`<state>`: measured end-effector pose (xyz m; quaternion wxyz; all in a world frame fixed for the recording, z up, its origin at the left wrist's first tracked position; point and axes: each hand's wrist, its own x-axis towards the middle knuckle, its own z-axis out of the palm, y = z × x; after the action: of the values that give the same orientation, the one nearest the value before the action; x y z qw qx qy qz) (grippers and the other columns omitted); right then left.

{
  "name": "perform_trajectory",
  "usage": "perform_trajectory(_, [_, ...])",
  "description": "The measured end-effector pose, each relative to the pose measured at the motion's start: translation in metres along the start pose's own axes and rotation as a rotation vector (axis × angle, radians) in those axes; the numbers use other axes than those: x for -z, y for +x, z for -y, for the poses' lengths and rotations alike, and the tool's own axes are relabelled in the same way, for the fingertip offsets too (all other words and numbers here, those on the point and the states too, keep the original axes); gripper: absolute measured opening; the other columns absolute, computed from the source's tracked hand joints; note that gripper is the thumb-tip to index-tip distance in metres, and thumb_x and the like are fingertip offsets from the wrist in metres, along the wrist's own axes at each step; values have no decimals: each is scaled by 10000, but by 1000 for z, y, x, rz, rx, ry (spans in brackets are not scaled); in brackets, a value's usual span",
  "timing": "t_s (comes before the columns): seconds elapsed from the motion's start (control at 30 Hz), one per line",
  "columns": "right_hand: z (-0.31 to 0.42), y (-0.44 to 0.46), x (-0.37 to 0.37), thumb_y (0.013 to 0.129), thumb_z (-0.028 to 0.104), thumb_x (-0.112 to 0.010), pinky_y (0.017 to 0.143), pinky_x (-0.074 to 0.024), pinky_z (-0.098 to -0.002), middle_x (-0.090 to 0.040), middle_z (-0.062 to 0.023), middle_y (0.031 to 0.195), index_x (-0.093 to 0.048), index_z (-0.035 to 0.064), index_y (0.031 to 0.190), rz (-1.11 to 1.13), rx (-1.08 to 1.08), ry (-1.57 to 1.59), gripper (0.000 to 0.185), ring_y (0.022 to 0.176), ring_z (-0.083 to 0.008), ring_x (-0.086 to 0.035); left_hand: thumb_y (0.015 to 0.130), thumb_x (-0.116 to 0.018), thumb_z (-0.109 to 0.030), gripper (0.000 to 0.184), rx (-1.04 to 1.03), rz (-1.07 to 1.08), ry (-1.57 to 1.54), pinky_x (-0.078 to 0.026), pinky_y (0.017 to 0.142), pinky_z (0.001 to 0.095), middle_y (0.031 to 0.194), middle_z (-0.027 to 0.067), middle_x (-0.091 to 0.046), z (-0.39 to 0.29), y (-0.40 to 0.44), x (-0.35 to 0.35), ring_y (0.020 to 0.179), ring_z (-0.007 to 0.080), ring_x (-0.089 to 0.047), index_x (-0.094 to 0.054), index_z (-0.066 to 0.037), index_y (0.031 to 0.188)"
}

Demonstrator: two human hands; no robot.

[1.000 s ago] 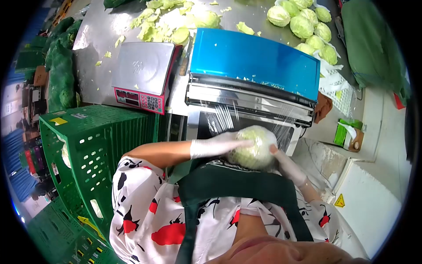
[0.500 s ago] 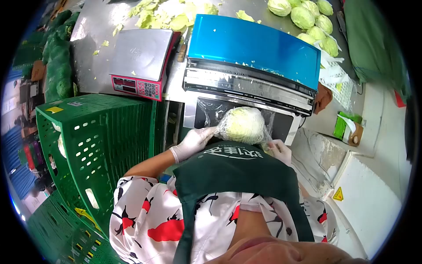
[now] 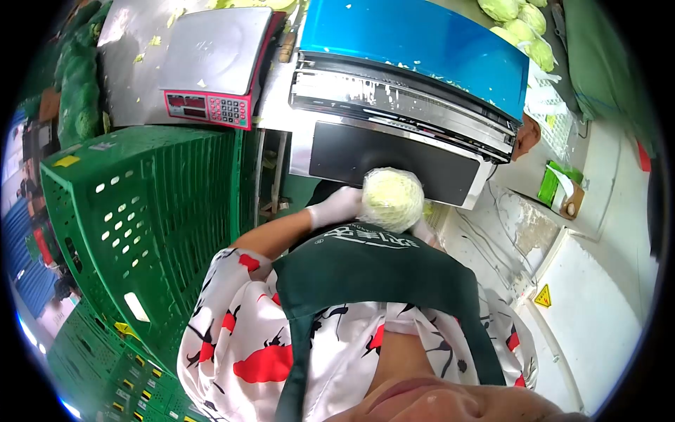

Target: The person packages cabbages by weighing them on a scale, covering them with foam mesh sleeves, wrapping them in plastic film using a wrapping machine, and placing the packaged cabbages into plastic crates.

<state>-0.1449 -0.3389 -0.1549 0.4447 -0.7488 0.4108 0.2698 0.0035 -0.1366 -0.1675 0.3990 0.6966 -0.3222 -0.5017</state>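
A pale green cabbage [image 3: 391,199] wrapped in clear film is held in front of my dark green apron [image 3: 373,271], at the near edge of a black plate. My left hand [image 3: 339,208], in a white glove, presses against the cabbage's left side with its fingers closed on it. On the lower right side, my right hand [image 3: 426,232], also gloved, supports the cabbage; most of its fingers are hidden behind it. Just beyond lies the black plate [image 3: 394,160] of the film wrapping machine, whose blue cover [image 3: 415,53] has bits of leaf on it.
To the left stand a scale [image 3: 214,53] with a red keypad front and a large green crate [image 3: 140,204]. More cabbages [image 3: 520,28] lie at the far right, near a white plastic basket [image 3: 552,116]. A green and brown box [image 3: 560,188] sits at right.
Loose film that spread over the black plate at both sides now lies close around the cabbage. Both hands have moved in against the cabbage, and the view has shifted nearer.
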Motion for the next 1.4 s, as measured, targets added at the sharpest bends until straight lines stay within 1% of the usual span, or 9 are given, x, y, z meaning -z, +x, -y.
perform_trajectory(0.13, [8, 14, 0, 981, 119, -431, 795, -544, -337, -671, -145, 1074, -612, -17, 1166, 40, 84, 185, 293, 864, -206, -675, 803, -663, -237, 258, -242, -22, 553, -530, 564, 436, 673, 127, -640, -18, -6, 15, 585, 326, -645, -664, -95, 1018])
perform_trajectory(0.27, [36, 7, 23, 978, 110, -422, 804, -545, -340, -670, -152, 1083, -603, -26, 1182, 194, 120, 513, 305, 881, -216, -675, 876, -638, -205, 313, -657, -469, 395, -490, 463, 369, 596, 55, -585, -93, -7, 66, 468, 214, -592, -614, -101, 1169])
perform_trajectory(0.33, [55, 1, 26, 976, 105, -418, 809, -545, -342, -669, -155, 1087, -599, -30, 1190, 271, 139, 621, 311, 890, -221, -674, 923, -631, -197, 268, -319, -482, -261, -514, 526, 303, 677, 25, -662, -153, -19, 82, 567, 106, -640, -606, -82, 1164])
perform_trajectory(0.43, [84, -7, 16, 974, 99, -412, 816, -545, -344, -668, -160, 1094, -592, -36, 1202, 380, 180, 709, 320, 903, -228, -674, 950, -612, -231, 277, -501, -428, -434, -530, 781, 286, 1032, 112, -708, -158, -10, 79, 908, 105, -661, -616, -75, 1180])
perform_trajectory(0.57, [114, -19, -1, 971, 89, -403, 826, -545, -348, -667, -167, 1103, -583, -44, 1218, 492, 233, 739, 333, 919, -237, -673, 1043, -428, -345, 463, -471, 184, -979, -340, 1121, 317, 1381, 78, -553, -116, -64, 78, 1281, 161, -493, -555, -11, 1338])
perform_trajectory(0.87, [175, -27, -1, 929, 86, -440, 883, -535, -334, -669, -156, 1076, -606, -41, 1178, 484, 456, 468, 326, 964, -235, -665, 886, -673, -310, 580, -539, -693, -1246, -422, 1058, 344, 1317, 104, -576, -125, -257, 83, 1227, 176, -535, -512, -2, 1352])
perform_trajectory(1.1, [258, -31, -6, 953, 100, -495, 895, -522, -313, -654, -118, 1046, -606, -50, 1162, 725, 796, 148, 281, 966, -196, -650, 847, -671, -352, 667, -451, -1773, -205, -492, 984, 372, 1252, 143, -601, -197, -462, 148, 1131, 232, -600, -476, 15, 1369])
perform_trajectory(1.33, [300, -53, -32, 976, 77, -497, 846, -506, -272, -667, -83, 974, -636, -49, 1088, 786, 1023, -28, 218, 904, -148, -643, 808, -731, -532, 641, 209, -1971, -552, -559, 779, 364, 1105, 146, -663, -116, -593, 211, 917, 217, -674, -645, -3, 1161])
perform_trajectory(1.4, [304, -60, -47, 972, 73, -503, 822, -510, -273, -673, -73, 934, -643, -49, 1071, 775, 1032, -35, 211, 871, -143, -643, 834, -638, -640, 835, 274, -1886, -612, -536, 922, 462, 1262, 216, -585, -124, -599, 197, 1102, 290, -632, -510, -6, 1362])
